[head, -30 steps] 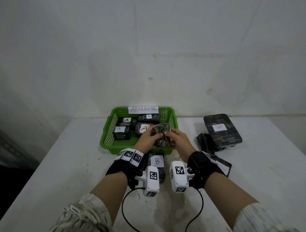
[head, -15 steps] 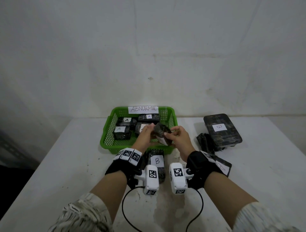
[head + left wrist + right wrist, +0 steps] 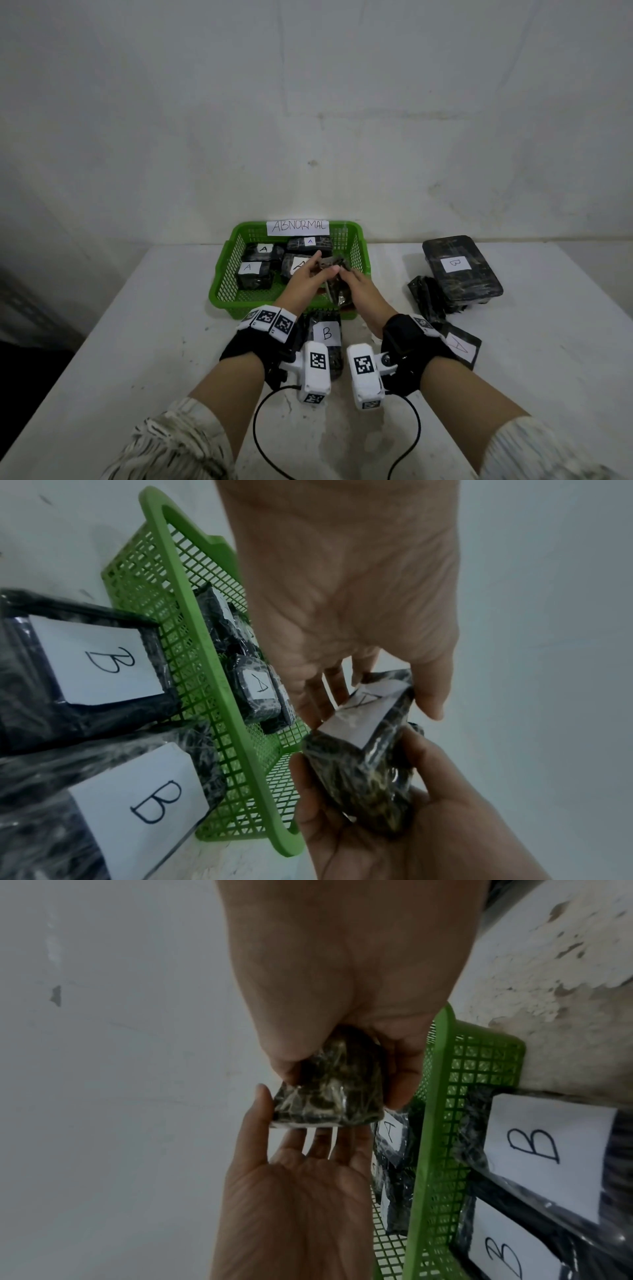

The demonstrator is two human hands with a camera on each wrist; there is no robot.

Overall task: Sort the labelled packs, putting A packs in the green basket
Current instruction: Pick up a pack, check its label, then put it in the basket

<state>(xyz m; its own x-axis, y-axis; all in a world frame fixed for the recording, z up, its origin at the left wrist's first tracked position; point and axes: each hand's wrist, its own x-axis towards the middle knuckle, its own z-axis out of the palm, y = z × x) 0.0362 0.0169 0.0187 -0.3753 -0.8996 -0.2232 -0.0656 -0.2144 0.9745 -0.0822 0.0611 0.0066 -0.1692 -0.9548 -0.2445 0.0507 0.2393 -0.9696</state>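
A dark wrapped pack [image 3: 337,279] with a white A label [image 3: 366,704] hangs on edge over the front right part of the green basket [image 3: 222,301]. My right hand [image 3: 346,274] grips its lower end between thumb and fingers, as the right wrist view shows [image 3: 342,1080]. My left hand [image 3: 317,265] lies against the labelled face with straight fingers [image 3: 318,1139], thumb beside the pack's edge. Several A packs [image 3: 247,268] lie inside the basket under an ABNORMAL sign [image 3: 298,226].
A B pack [image 3: 327,334] lies on the white table between my wrists, just in front of the basket. To the right are a large B pack [image 3: 459,270], a dark pack [image 3: 424,298] and an A pack [image 3: 459,346] by my right wrist. The wall is directly behind the basket.
The pack has been turned from flat onto its edge and carried a little farther over the basket. My left fingers have straightened off their grip.
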